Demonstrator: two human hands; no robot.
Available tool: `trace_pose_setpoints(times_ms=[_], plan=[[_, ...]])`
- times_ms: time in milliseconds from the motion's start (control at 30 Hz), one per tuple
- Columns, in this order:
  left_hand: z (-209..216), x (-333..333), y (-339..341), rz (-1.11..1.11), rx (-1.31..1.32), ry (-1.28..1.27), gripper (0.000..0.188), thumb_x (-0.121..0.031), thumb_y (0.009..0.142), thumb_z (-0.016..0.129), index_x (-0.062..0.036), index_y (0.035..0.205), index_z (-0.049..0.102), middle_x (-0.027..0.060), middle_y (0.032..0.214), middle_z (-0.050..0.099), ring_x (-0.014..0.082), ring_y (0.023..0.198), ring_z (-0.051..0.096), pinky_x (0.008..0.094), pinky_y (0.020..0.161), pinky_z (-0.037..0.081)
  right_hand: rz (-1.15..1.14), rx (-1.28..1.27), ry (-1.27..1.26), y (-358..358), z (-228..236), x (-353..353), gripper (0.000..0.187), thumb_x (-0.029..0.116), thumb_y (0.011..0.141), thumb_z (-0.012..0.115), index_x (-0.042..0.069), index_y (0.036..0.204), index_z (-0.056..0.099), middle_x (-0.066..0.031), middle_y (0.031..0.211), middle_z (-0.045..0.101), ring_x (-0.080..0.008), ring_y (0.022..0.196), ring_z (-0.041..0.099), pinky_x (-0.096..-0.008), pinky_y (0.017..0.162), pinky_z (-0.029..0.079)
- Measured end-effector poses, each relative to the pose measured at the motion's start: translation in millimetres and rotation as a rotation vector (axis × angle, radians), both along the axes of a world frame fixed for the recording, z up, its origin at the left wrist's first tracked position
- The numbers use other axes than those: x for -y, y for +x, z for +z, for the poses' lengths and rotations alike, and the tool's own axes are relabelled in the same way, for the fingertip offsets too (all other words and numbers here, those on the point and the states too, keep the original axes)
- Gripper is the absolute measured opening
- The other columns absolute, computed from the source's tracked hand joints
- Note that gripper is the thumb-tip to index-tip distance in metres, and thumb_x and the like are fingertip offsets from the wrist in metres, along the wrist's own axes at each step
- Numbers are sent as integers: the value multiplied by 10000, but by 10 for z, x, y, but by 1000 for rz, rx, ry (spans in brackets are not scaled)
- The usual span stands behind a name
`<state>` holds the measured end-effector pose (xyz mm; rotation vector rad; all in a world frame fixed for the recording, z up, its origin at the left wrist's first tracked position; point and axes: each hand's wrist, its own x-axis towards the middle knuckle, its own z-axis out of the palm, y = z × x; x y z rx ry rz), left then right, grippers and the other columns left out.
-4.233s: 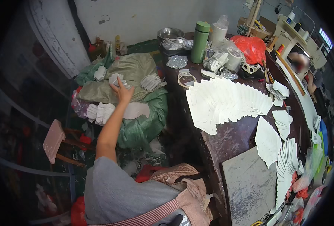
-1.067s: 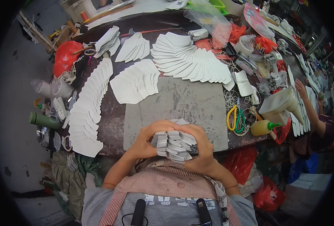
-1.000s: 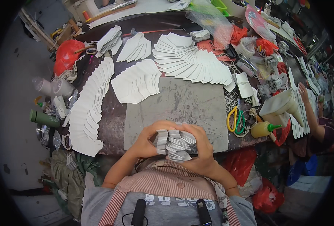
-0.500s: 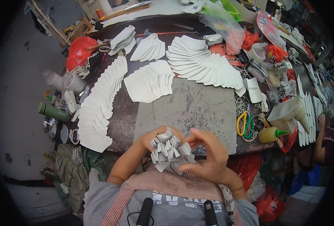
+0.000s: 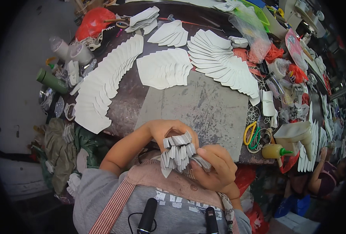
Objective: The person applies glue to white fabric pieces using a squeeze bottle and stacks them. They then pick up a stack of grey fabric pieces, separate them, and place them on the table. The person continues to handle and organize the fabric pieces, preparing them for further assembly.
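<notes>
Our left hand [image 5: 175, 130] curls closed around a bundle of grey-white pieces [image 5: 178, 153], our right hand [image 5: 219, 167] pinches a small stack [image 5: 202, 162] at its right edge, and, with the grey board [image 5: 198, 105] beyond, we seem to be sorting, the next move calling for a steady left hold.

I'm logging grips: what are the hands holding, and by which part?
A bundle of pieces: the left hand cups its far side; the right hand grips its right end.
</notes>
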<state>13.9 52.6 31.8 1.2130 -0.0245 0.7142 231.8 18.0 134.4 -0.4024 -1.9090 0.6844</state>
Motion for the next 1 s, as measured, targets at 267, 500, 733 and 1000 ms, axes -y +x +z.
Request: trace_pose_setpoints(times_ms=[267,500,733,1000], plan=[[7,72,16,60,30,-96,639,-333,675,917,-6,1151,646,186,1160,624,313,1102,584,453,960,427,1,50,-25,19,-30,-19,510,20,677,847,-71,1138,649,-178,949,659,-258,772,670,-322,651,549],[17,77,2,27,-33,-73,697,-334,675,920,25,1192,621,189,1200,612,308,1141,572,434,986,422,-39,171,-71,4,26,80,694,179,644,919,-60,1207,590,-155,928,685,-254,838,657,-342,749,522],[5,92,-1,-20,-54,-95,725,-325,668,927,36,1207,602,182,1236,589,295,1169,555,420,1010,411,-18,158,-12,59,-1,72,703,195,633,926,-60,1202,600,-166,945,669,-249,811,653,-328,718,532],[55,82,45,-83,-25,-138,749,-315,650,939,43,1208,591,155,1197,591,273,1139,556,406,983,416,6,166,23,69,37,65,628,167,614,920,-8,1161,666,-156,1004,638,-243,811,664,-315,679,554]])
